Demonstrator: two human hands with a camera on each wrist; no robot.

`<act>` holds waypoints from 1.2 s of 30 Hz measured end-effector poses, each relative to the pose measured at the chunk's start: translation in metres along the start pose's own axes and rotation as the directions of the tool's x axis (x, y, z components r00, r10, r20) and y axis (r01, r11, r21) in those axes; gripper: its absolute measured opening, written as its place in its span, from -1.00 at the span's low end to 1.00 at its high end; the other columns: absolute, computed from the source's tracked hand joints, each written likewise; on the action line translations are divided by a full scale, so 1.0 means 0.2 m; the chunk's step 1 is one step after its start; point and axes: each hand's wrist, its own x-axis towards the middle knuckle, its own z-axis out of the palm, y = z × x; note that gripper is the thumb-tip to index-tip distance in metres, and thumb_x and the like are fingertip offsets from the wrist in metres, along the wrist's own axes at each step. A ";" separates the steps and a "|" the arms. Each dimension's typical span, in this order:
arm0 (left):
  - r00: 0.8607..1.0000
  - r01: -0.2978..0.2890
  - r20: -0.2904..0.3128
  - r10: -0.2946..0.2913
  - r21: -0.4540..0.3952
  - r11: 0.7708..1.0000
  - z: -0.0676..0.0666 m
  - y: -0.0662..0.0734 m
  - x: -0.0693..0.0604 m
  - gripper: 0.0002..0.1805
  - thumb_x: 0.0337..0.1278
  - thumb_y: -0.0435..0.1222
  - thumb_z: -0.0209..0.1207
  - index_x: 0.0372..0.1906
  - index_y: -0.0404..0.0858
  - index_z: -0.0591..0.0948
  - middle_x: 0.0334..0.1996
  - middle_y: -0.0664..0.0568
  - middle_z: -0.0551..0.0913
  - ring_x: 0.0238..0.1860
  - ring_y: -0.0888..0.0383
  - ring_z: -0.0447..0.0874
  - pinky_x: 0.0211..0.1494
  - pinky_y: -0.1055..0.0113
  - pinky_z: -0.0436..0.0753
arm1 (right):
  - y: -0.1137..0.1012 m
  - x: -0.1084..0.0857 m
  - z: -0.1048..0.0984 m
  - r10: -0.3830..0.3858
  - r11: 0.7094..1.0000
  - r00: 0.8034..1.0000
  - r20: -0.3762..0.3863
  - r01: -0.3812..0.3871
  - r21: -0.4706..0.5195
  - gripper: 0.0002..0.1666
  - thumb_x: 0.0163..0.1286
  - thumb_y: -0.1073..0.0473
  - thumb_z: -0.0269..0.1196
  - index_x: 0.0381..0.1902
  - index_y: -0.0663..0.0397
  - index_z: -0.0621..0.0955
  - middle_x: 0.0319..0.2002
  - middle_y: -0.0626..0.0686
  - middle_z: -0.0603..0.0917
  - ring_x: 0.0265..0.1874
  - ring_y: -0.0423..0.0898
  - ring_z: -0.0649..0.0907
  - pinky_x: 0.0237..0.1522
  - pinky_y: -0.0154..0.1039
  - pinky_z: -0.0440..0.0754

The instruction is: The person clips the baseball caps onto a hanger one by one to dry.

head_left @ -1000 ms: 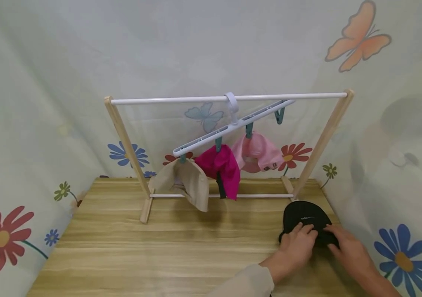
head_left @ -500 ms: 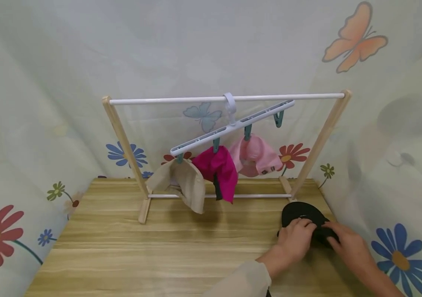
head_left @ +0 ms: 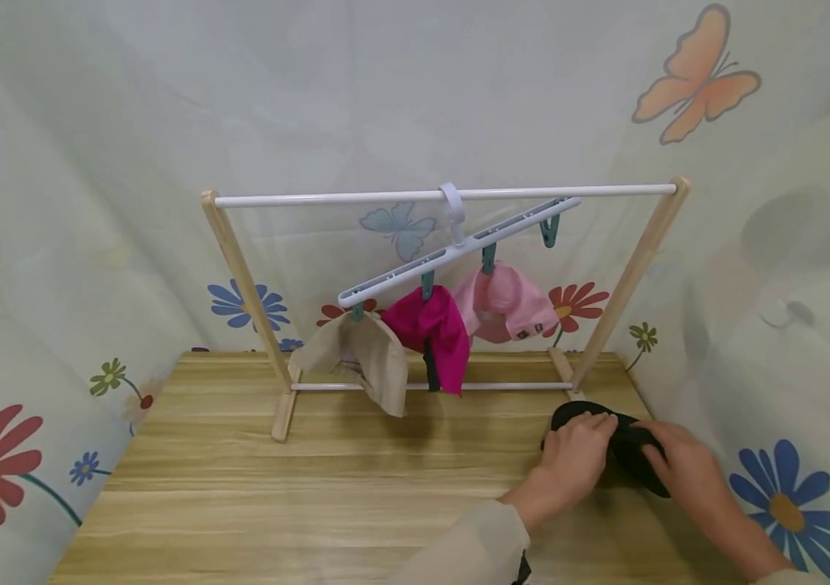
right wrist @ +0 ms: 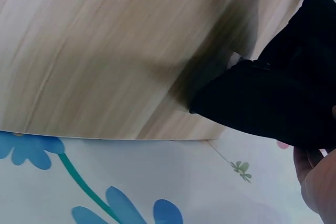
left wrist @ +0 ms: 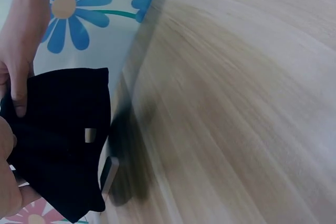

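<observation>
A black cap is held above the right end of the wooden table, bent between both hands. My left hand grips its left part, fingers over the top. My right hand pinches its right part, thumb on the near side. In the left wrist view the black cap shows a small light patch, and the right thumb presses on it. The right wrist view has the cap with the edge of my right hand beneath; most of its fingers are hidden there.
A wooden rack with a white top bar stands behind. A tilted white hanger carries a beige hat, a magenta cap and a pink cap on green clips. One green clip hangs without a hat.
The black cap has turned and folded between the hands; its rounded crown and lettering no longer face up. Both hands have shifted only slightly. The hanging hats sway a little.
</observation>
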 end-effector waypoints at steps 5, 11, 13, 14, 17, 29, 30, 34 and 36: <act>1.000 0.001 0.007 0.000 -0.021 1.000 -0.03 -0.02 0.02 -0.58 0.48 -0.13 0.15 0.35 0.21 0.52 0.29 0.42 0.54 0.26 0.35 0.55 -0.18 0.34 0.74 | -0.01 0.03 -0.01 -0.008 1.000 1.000 -0.026 0.008 0.007 -0.55 0.07 0.49 0.48 -0.03 0.32 0.66 -0.12 0.34 0.69 -0.14 0.34 0.66 -0.20 0.30 0.63; 1.000 0.003 -0.025 -0.003 -0.002 1.000 -0.05 -0.03 0.03 -0.62 0.47 -0.14 0.15 0.29 0.20 0.55 0.23 0.44 0.57 0.12 0.36 0.62 -0.27 0.37 0.72 | -0.01 0.05 -0.01 -0.043 0.999 0.995 -0.093 0.044 0.004 -0.52 0.00 0.53 0.49 -0.05 0.35 0.67 -0.16 0.34 0.70 -0.17 0.32 0.67 -0.24 0.27 0.64; 0.999 0.003 -0.038 -0.003 0.004 1.000 -0.06 -0.03 0.03 -0.62 0.47 -0.14 0.16 0.29 0.20 0.55 0.22 0.42 0.58 0.10 0.36 0.63 -0.28 0.37 0.72 | -0.01 0.05 -0.01 -0.044 0.999 0.994 -0.102 0.045 0.007 -0.51 0.00 0.53 0.49 -0.04 0.36 0.67 -0.15 0.35 0.70 -0.17 0.33 0.67 -0.24 0.28 0.64; 0.999 0.004 -0.049 -0.003 0.009 1.000 -0.07 -0.03 0.03 -0.62 0.47 -0.14 0.16 0.29 0.21 0.56 0.22 0.42 0.58 0.09 0.36 0.65 -0.29 0.38 0.72 | -0.01 0.06 -0.02 -0.043 0.999 0.994 -0.102 0.043 0.005 -0.52 0.01 0.53 0.49 -0.04 0.35 0.67 -0.16 0.34 0.70 -0.17 0.32 0.67 -0.24 0.28 0.64; 0.997 0.005 -0.072 -0.004 0.022 1.000 -0.09 -0.04 0.04 -0.61 0.44 -0.14 0.19 0.29 0.20 0.57 0.21 0.41 0.59 0.05 0.37 0.67 -0.33 0.40 0.70 | -0.02 0.07 -0.03 -0.038 0.999 0.994 -0.101 0.038 0.001 -0.54 0.03 0.52 0.47 -0.05 0.33 0.67 -0.18 0.34 0.70 -0.18 0.32 0.67 -0.25 0.28 0.64; 0.986 0.017 -0.169 -0.011 0.032 0.999 -0.15 -0.09 0.07 -0.60 0.44 -0.14 0.19 0.28 0.26 0.59 0.26 0.46 0.57 0.06 0.38 0.67 -0.48 0.43 0.62 | -0.06 0.11 -0.08 -0.054 0.998 0.990 -0.130 0.055 0.006 -0.56 0.03 0.53 0.47 -0.07 0.38 0.66 -0.20 0.37 0.71 -0.24 0.33 0.70 -0.31 0.26 0.67; 0.984 0.016 -0.180 -0.011 0.026 1.000 -0.16 -0.09 0.07 -0.61 0.43 -0.14 0.19 0.27 0.26 0.60 0.24 0.46 0.58 0.07 0.38 0.66 -0.48 0.43 0.62 | -0.06 0.11 -0.08 -0.057 0.998 0.989 -0.135 0.059 0.008 -0.56 0.03 0.53 0.47 -0.08 0.37 0.66 -0.20 0.37 0.71 -0.25 0.33 0.70 -0.32 0.26 0.67; 0.979 0.012 -0.204 -0.015 -0.017 1.000 -0.19 -0.10 0.07 -0.65 0.41 -0.15 0.22 0.20 0.24 0.65 0.18 0.46 0.62 0.04 0.40 0.66 -0.45 0.44 0.62 | -0.07 0.13 -0.10 -0.052 0.998 0.990 -0.128 0.054 0.016 -0.60 0.08 0.52 0.46 -0.07 0.36 0.67 -0.20 0.36 0.72 -0.26 0.32 0.71 -0.32 0.24 0.67; 0.979 0.009 -0.205 -0.016 -0.034 0.999 -0.21 -0.10 0.07 -0.68 0.41 -0.15 0.22 0.18 0.23 0.66 0.15 0.45 0.64 0.00 0.39 0.68 -0.43 0.45 0.63 | -0.08 0.14 -0.11 -0.043 0.999 0.992 -0.120 0.046 0.022 -0.62 0.11 0.50 0.45 -0.07 0.35 0.67 -0.19 0.36 0.73 -0.26 0.32 0.72 -0.32 0.23 0.68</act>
